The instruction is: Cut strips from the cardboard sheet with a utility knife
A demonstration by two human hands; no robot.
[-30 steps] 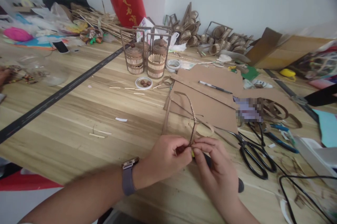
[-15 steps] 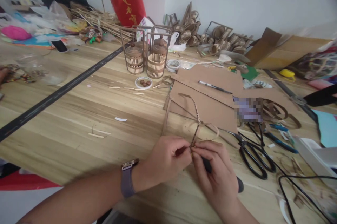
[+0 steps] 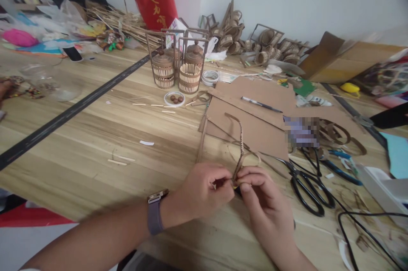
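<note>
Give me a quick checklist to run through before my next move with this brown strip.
1. Left hand at the brown strip's lower end: ok.
2. Right hand at that same end: ok.
3. Strip straight along its length: not ok, its upper end bends to the left.
4. Firmness of the pinch: cannot tell, the contact is mostly hidden.
5. Black scissors apart from both hands: ok, lying to the right.
6. Pen resting on the cardboard: ok.

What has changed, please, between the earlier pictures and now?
The far end of the thin, curved brown strip has swung rightward, and the bare right hand has shifted slightly right. Neither hand visibly let go. The bare left hand and black-handled metal scissors stayed roughly put.
</note>
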